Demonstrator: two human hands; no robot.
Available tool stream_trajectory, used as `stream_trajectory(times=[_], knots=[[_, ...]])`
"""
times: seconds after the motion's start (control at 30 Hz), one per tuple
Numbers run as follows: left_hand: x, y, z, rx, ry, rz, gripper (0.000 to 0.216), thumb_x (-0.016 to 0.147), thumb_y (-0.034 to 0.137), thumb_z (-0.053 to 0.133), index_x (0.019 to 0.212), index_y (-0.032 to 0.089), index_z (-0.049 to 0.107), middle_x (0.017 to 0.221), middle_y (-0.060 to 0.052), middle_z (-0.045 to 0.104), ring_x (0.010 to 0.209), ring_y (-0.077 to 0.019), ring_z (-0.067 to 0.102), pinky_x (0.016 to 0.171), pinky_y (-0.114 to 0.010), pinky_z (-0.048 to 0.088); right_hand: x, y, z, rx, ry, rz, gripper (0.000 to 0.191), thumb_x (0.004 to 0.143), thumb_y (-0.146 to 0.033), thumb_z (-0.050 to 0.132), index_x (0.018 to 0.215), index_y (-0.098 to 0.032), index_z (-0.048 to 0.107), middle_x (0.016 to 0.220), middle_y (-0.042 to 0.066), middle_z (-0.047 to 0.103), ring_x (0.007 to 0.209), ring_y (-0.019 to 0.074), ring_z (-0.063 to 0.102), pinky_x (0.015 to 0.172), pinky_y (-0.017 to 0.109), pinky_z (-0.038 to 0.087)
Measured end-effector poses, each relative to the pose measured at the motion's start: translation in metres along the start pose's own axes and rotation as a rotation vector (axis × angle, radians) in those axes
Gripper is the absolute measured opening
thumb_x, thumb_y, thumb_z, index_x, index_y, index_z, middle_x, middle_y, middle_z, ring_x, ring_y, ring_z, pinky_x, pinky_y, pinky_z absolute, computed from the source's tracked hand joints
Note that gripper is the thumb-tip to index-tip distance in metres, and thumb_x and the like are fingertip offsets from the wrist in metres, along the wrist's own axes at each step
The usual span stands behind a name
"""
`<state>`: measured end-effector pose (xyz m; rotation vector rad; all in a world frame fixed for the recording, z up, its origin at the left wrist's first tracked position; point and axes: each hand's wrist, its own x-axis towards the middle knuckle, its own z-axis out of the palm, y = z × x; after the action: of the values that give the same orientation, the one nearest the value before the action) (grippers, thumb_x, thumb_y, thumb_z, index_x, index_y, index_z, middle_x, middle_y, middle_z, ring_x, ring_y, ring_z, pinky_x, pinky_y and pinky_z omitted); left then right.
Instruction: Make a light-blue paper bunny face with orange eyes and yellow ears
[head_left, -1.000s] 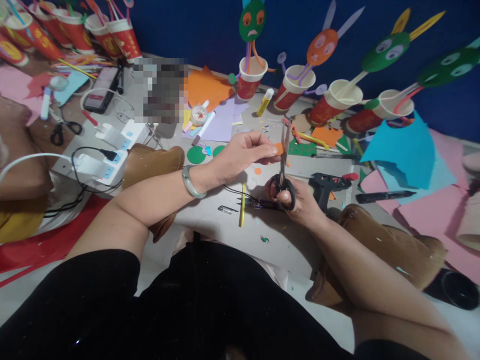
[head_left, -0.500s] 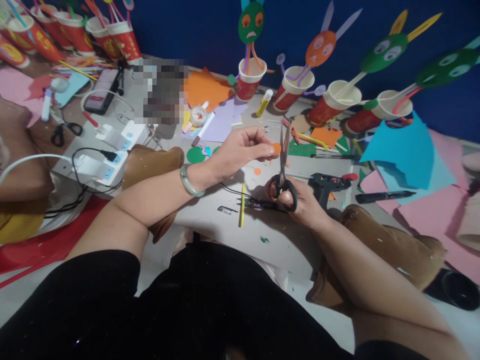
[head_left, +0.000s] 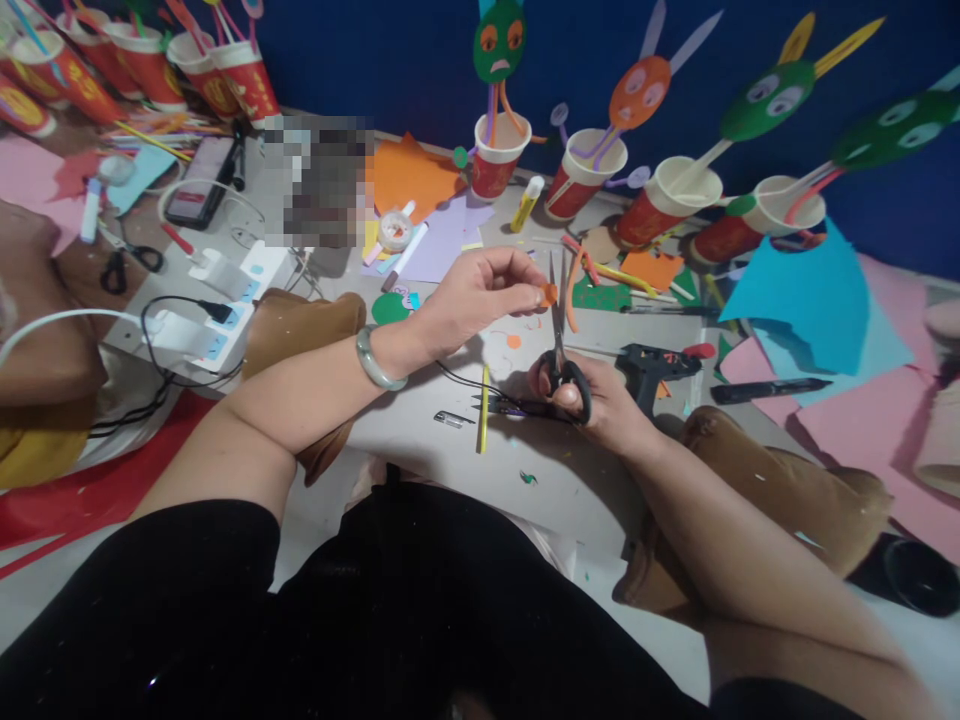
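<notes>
Between thumb and fingertips, my left hand (head_left: 487,300) pinches a small piece of orange paper (head_left: 550,295). My right hand (head_left: 592,400) has its fingers through the black handles of a pair of scissors (head_left: 559,335). The blades point up, slightly parted, right beside the orange piece. A second small orange paper piece (head_left: 514,341) lies on the table below my hands. Under my right hand are a dark pointed tool (head_left: 502,405) and a yellow stick (head_left: 484,410).
Paper cups (head_left: 501,155) with paper-headed figures line the back. A black glue gun (head_left: 660,368) lies right of my right hand, near blue paper (head_left: 810,300). A white power strip (head_left: 240,310) with cables stands left, close to another person's arm (head_left: 45,310).
The scissors' blades have opened a little and shifted slightly left. The orange piece in my left hand has turned and looks smaller.
</notes>
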<state>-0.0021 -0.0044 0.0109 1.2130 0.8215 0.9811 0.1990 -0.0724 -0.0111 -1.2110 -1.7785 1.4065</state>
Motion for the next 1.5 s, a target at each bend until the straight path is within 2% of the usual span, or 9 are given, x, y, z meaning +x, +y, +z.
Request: stream_trajectory(times=[0.37, 0.57, 1.03, 1.5], knots=[[-0.001, -0.003, -0.003, -0.004, -0.040, 0.016, 0.011, 0.079, 0.012, 0.074, 0.079, 0.018, 0.065, 0.076, 0.003, 0.066, 0.071, -0.0081, 0.064, 0.074, -0.026, 0.054, 0.001, 0.004, 0.000, 0.003, 0.011, -0.018, 0.073, 0.070, -0.094, 0.065, 0.069, -0.022, 0.054, 0.067, 0.000, 0.056, 0.061, 0.0152, 0.046, 0.059, 0.032, 0.037], [-0.001, -0.003, -0.004, 0.024, -0.038, 0.000, 0.011, 0.079, 0.013, 0.075, 0.080, 0.018, 0.065, 0.078, 0.003, 0.068, 0.073, -0.0089, 0.066, 0.079, -0.027, 0.055, 0.001, 0.004, -0.001, -0.018, 0.017, -0.020, 0.073, 0.071, -0.093, 0.065, 0.068, -0.022, 0.055, 0.066, 0.000, 0.056, 0.060, 0.0145, 0.045, 0.059, 0.031, 0.036], [0.004, -0.013, -0.009, 0.030, -0.100, 0.092, 0.013, 0.077, 0.020, 0.075, 0.083, 0.017, 0.064, 0.079, 0.003, 0.069, 0.074, -0.0068, 0.065, 0.071, -0.022, 0.055, 0.000, 0.008, -0.001, 0.002, 0.028, -0.013, 0.072, 0.069, -0.093, 0.068, 0.068, -0.022, 0.054, 0.066, 0.000, 0.056, 0.062, 0.0149, 0.046, 0.061, 0.031, 0.037], [0.000, -0.005, -0.006, 0.019, -0.148, 0.012, 0.010, 0.081, 0.019, 0.072, 0.081, 0.017, 0.062, 0.076, 0.002, 0.070, 0.076, -0.0087, 0.071, 0.076, -0.024, 0.059, 0.000, 0.010, -0.001, -0.016, 0.057, -0.024, 0.074, 0.068, -0.094, 0.067, 0.067, -0.022, 0.053, 0.066, 0.000, 0.056, 0.062, 0.0147, 0.046, 0.061, 0.031, 0.037]])
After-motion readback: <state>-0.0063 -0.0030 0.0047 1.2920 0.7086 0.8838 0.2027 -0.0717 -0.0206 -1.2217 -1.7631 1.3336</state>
